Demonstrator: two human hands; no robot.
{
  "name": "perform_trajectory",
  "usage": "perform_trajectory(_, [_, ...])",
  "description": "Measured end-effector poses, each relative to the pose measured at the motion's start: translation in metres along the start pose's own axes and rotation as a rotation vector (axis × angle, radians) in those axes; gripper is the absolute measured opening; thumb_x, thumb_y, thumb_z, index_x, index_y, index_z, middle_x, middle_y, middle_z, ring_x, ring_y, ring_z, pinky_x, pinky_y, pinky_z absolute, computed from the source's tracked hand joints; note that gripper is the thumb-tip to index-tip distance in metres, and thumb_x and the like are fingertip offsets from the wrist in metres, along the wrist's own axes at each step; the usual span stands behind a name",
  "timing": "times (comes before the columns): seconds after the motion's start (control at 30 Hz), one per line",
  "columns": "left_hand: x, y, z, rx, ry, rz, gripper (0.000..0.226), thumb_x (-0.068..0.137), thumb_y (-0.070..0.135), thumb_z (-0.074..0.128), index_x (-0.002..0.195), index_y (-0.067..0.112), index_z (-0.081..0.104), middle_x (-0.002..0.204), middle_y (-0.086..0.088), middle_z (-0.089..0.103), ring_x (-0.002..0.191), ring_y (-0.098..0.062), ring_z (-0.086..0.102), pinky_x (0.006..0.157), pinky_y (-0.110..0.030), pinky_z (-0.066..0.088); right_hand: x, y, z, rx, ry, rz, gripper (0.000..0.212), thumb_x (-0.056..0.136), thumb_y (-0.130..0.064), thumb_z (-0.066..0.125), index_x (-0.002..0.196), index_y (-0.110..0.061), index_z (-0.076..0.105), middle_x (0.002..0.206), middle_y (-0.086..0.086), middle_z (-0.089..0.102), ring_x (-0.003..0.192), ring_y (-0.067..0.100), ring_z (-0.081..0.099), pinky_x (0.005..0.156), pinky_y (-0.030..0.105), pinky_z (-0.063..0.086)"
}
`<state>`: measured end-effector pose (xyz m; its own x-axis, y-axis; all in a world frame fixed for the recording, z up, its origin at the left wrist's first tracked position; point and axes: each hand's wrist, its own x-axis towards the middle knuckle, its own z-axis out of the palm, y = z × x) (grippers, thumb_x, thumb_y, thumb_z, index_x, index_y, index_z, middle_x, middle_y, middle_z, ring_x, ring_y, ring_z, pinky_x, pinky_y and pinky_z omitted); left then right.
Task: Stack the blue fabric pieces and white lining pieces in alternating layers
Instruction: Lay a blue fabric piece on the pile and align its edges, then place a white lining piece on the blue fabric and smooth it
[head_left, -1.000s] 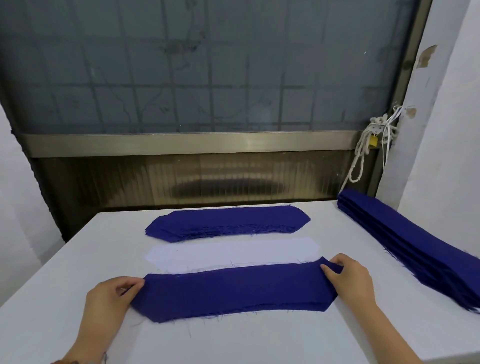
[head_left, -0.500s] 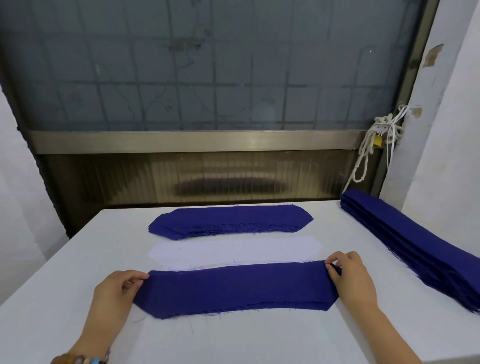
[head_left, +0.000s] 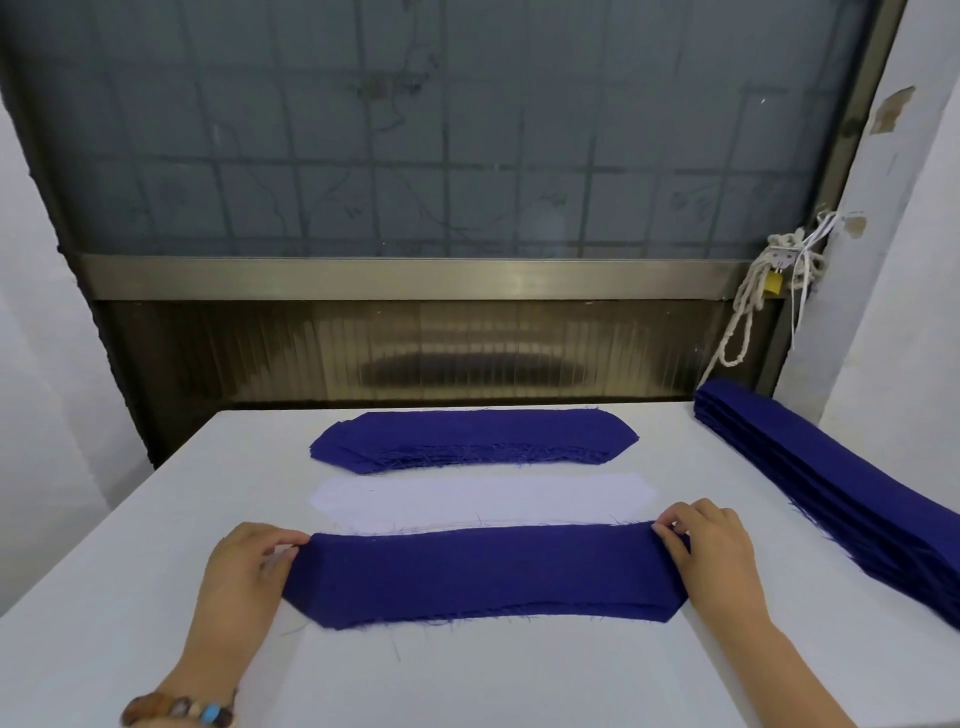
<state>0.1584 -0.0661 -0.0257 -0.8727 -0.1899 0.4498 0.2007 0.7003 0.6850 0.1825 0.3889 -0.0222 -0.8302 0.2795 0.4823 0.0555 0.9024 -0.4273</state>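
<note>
The left hand (head_left: 244, 577) and right hand (head_left: 711, 556) are pinching opposite ends of a long blue fabric piece (head_left: 478, 571), which is lying just on the near side of the flat white lining strip (head_left: 483, 499). A low blue fabric stack (head_left: 472, 434) is sitting beyond that strip.

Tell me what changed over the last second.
Almost nothing. The left hand and right hand still pinch the two ends of the near blue fabric, whose far edge now looks a little straighter. The white lining piece, far blue stack and side pile on the table stayed put.
</note>
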Motion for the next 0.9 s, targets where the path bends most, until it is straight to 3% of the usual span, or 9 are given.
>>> perform_trajectory(0.13, [-0.004, 0.008, -0.001, -0.044, -0.138, 0.133, 0.027, 0.085, -0.001, 0.069, 0.097, 0.022, 0.076, 0.102, 0.015, 0.069, 0.099, 0.004, 0.059, 0.087, 0.001, 0.037, -0.002, -0.003, 0.001, 0.166, -0.125, -0.098, 0.019, 0.084, -0.011, 0.069, 0.077, -0.027, 0.063, 0.078, -0.010, 0.051, 0.078, 0.008, 0.050, 0.067, 0.016, 0.038])
perform_trajectory(0.23, [-0.006, 0.010, 0.001, -0.071, -0.243, 0.122, 0.027, 0.079, 0.003, 0.077, 0.096, 0.025, 0.078, 0.101, 0.017, 0.070, 0.098, 0.012, 0.058, 0.088, 0.002, 0.036, -0.001, -0.002, 0.001, 0.193, -0.191, -0.094, 0.023, 0.083, -0.011, 0.071, 0.077, -0.031, 0.063, 0.078, -0.009, 0.052, 0.074, 0.006, 0.052, 0.066, 0.013, 0.040])
perform_trajectory(0.47, [0.002, 0.013, 0.000, -0.082, -0.274, 0.052, 0.025, 0.079, 0.000, 0.076, 0.084, 0.025, 0.078, 0.089, 0.010, 0.074, 0.089, 0.004, 0.063, 0.081, -0.003, 0.043, 0.003, -0.005, -0.005, 0.169, -0.290, -0.095, 0.021, 0.088, -0.012, 0.064, 0.081, -0.030, 0.060, 0.078, -0.005, 0.052, 0.070, 0.008, 0.050, 0.064, 0.015, 0.039])
perform_trajectory(0.63, [0.031, 0.021, 0.002, 0.106, -0.411, -0.005, 0.020, 0.085, 0.014, 0.072, 0.073, 0.029, 0.076, 0.077, 0.017, 0.072, 0.078, 0.002, 0.065, 0.074, -0.012, 0.047, 0.018, -0.010, -0.007, 0.082, -0.450, -0.043, 0.016, 0.093, -0.013, 0.057, 0.086, -0.027, 0.056, 0.078, -0.003, 0.052, 0.071, 0.008, 0.049, 0.062, 0.016, 0.036])
perform_trajectory(0.77, [0.050, 0.032, 0.015, 0.246, -0.369, -0.038, 0.022, 0.087, 0.035, 0.068, 0.065, 0.032, 0.071, 0.072, 0.017, 0.069, 0.075, 0.000, 0.062, 0.069, -0.024, 0.049, 0.027, -0.027, 0.001, -0.038, -0.404, 0.013, 0.010, 0.094, -0.022, 0.055, 0.085, -0.025, 0.057, 0.075, -0.009, 0.055, 0.069, 0.005, 0.053, 0.061, 0.019, 0.043])
perform_trajectory(0.9, [0.063, 0.036, 0.038, 0.173, -0.195, -0.021, 0.022, 0.089, 0.033, 0.067, 0.069, 0.027, 0.066, 0.075, 0.011, 0.066, 0.071, -0.007, 0.059, 0.065, -0.027, 0.047, 0.035, -0.056, 0.021, -0.020, -0.305, -0.008, 0.009, 0.095, -0.023, 0.052, 0.088, -0.021, 0.058, 0.088, -0.008, 0.058, 0.074, 0.008, 0.055, 0.064, 0.019, 0.046])
